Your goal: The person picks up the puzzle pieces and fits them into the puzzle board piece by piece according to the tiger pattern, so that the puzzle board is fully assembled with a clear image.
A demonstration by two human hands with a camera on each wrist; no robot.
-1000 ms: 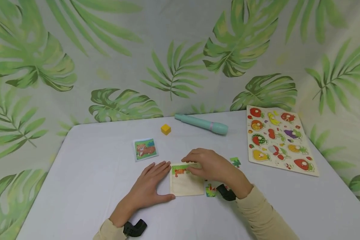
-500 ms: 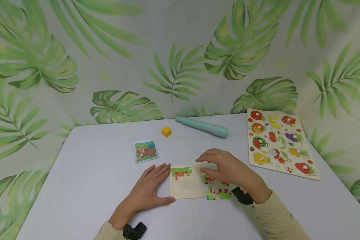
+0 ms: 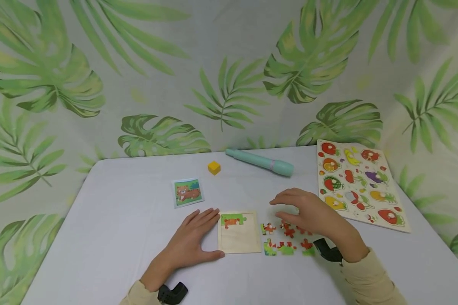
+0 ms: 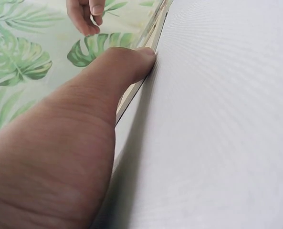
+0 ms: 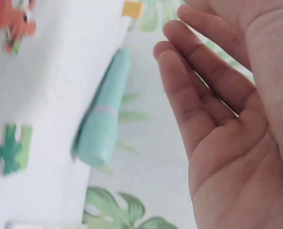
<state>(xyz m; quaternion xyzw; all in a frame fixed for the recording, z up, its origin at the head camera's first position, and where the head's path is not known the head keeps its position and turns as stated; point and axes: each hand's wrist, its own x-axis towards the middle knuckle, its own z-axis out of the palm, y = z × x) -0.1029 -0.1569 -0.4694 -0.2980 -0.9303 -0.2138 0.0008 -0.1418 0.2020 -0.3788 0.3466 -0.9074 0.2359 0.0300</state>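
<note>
A shallow wooden puzzle tray [image 3: 239, 242] lies in front of the person. Joined green and orange jigsaw pieces [image 3: 232, 220] fill part of its top left corner. The left hand [image 3: 192, 237] rests with spread fingers along the tray's left side; in the left wrist view its thumb [image 4: 140, 59] presses the tray edge. Over the loose jigsaw pieces [image 3: 287, 248] to the right of the tray hovers the right hand [image 3: 309, 212], partly covering them. Its fingers are gently bent with nothing between them. A green piece [image 5: 12, 149] lies below it in the right wrist view.
A picture card of a bear [image 3: 188, 192] lies beyond the left hand. Farther back are a yellow cube [image 3: 214, 167] and a mint-green tube-shaped object [image 3: 260, 161]. The fruit puzzle board [image 3: 360, 216] stands at the right, near the leaf-print cloth [image 3: 229, 84].
The right hand has moved right, from over the tray's top pieces to above the loose pieces, uncovering the joined pieces in the corner. The left hand has stayed at the tray's side.
</note>
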